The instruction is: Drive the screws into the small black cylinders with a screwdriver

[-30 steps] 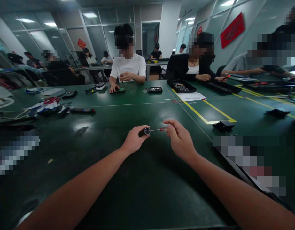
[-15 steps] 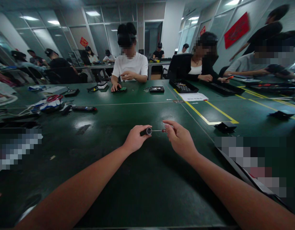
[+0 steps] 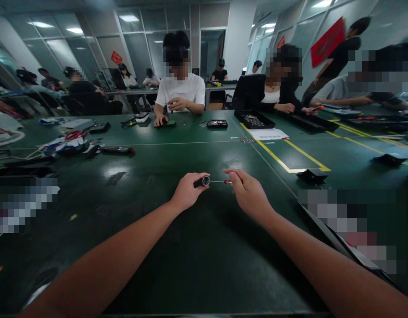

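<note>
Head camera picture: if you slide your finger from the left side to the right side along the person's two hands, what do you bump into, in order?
Left hand → small black cylinder → thin metal shaft → right hand → black holder on the green table.

Long dark green table (image 3: 177, 247) with yellow marking lines (image 3: 291, 157), glossy under ceiling light panels (image 3: 41, 25). Glass partition walls (image 3: 140, 48) behind, white pillar (image 3: 236, 37) in the middle, red banner (image 3: 327, 42) on the right wall. More tables (image 3: 124, 92) farther back, people seated along them.
</note>
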### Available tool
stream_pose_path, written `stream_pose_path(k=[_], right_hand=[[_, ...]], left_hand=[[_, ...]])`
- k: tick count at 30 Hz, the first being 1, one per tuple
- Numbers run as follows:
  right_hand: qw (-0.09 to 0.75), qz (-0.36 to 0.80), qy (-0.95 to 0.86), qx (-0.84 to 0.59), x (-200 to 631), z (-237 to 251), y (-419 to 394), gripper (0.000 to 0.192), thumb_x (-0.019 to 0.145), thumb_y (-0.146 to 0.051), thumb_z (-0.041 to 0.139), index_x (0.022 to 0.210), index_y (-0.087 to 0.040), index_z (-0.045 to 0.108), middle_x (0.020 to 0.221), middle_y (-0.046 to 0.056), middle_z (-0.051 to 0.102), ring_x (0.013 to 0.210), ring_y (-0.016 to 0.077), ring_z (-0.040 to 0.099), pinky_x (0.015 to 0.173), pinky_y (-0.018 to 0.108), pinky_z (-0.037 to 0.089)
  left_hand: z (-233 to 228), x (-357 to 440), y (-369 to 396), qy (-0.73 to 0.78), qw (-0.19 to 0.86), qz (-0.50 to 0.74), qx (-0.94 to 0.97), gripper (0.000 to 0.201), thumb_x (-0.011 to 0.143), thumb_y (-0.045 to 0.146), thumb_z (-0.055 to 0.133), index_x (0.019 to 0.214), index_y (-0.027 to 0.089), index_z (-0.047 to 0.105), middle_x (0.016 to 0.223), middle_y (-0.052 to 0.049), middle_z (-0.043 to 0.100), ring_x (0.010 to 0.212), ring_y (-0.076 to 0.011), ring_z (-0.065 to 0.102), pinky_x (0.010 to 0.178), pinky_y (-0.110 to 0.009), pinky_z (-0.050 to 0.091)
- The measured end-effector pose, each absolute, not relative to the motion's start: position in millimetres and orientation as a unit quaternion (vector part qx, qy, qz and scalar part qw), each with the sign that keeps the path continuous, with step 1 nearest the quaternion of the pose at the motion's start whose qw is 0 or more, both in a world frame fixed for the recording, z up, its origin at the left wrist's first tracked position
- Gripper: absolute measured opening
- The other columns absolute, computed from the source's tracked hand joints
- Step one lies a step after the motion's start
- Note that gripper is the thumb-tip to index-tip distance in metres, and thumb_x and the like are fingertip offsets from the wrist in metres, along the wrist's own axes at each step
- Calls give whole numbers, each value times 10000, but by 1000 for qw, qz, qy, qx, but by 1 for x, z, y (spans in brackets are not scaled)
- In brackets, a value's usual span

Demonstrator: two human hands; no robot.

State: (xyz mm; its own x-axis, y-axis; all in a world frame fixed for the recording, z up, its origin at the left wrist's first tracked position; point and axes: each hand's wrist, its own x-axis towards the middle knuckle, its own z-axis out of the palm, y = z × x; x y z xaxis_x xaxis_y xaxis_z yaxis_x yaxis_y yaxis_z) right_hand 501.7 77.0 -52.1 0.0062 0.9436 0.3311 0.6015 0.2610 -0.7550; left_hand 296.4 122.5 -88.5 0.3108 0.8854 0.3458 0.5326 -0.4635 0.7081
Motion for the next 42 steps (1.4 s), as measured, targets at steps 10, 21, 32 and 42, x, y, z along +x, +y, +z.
stream_pose_path(k=[10, 21, 32, 42], right_hand=[[410, 236, -681, -559, 504, -50, 75, 350, 1002, -430, 385, 1158, -225, 623, 727, 14, 617, 663, 207, 583, 618, 344, 422], [467, 242, -668, -526, 502, -56, 76, 186, 925, -393, 568, 1007, -226, 558, 836, 19, 637, 713, 184, 594, 657, 326, 446], [511, 276, -628, -518, 504, -58, 79, 188, 920, -367, 543, 1048, -230, 564, 811, 10, 638, 709, 187, 594, 655, 326, 450], [610, 427, -446, -497, 507, -68, 98, 278, 901, -490, 571, 856, -218, 605, 725, 13, 602, 656, 178, 600, 714, 385, 559]], left_hand=[[-89, 294, 124, 456, 249, 374, 768, 369, 848, 156, 735, 1194, 275, 688, 1120, -19, 712, 1091, -232, 604, 1010, -424, 442], [-87, 296, 122, 463, 248, 378, 762, 364, 851, 156, 730, 1193, 273, 685, 1147, -21, 708, 1094, -234, 607, 1003, -412, 449], [-88, 297, 122, 462, 233, 368, 773, 359, 853, 163, 729, 1192, 273, 684, 1119, -26, 711, 1080, -238, 609, 999, -420, 455], [-80, 298, 118, 445, 183, 338, 809, 322, 877, 216, 720, 1190, 286, 686, 1166, -21, 712, 1127, -253, 602, 1089, -499, 368]])
